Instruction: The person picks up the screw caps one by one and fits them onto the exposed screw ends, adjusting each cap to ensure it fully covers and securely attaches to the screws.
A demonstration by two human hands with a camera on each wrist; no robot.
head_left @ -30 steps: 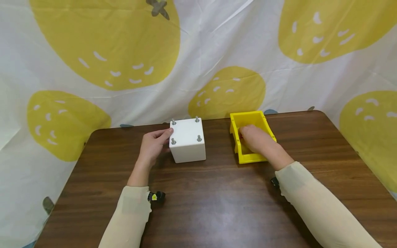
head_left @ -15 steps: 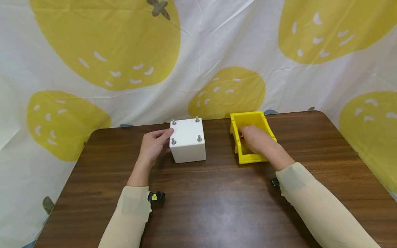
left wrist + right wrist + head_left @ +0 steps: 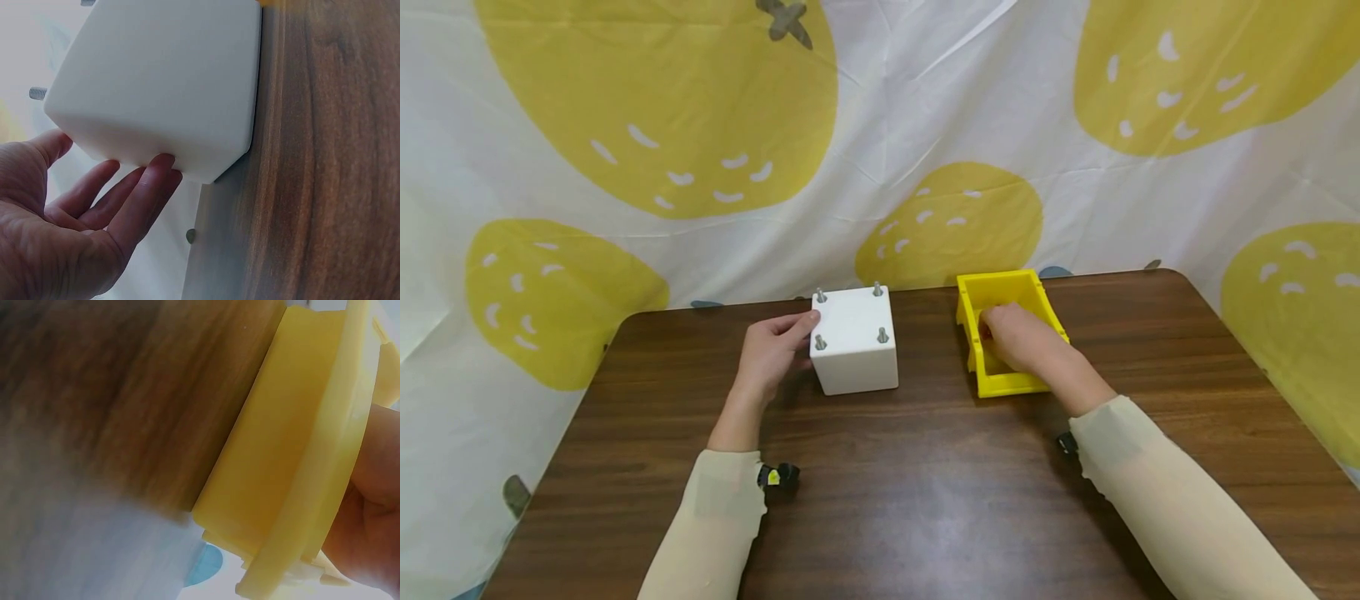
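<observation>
A white block stands on the table, with threaded metal studs sticking up near its top corners. My left hand touches the block's left side. In the left wrist view, the fingertips rest against one side face, and the thumb lies at the upper edge, not wrapped round the block. To the right is a yellow plastic bin. My right hand reaches down into it. The bin's wall covers the fingers in the right wrist view, so what they hold, if anything, is hidden.
The brown wooden table reaches back to a white curtain printed with yellow fruit. Block and bin both sit near the table's far edge, with a strip of tabletop between them. A dark wrist camera is strapped to the left sleeve.
My right hand shifts only slightly inside the yellow bin. The left hand and the white block keep their places.
</observation>
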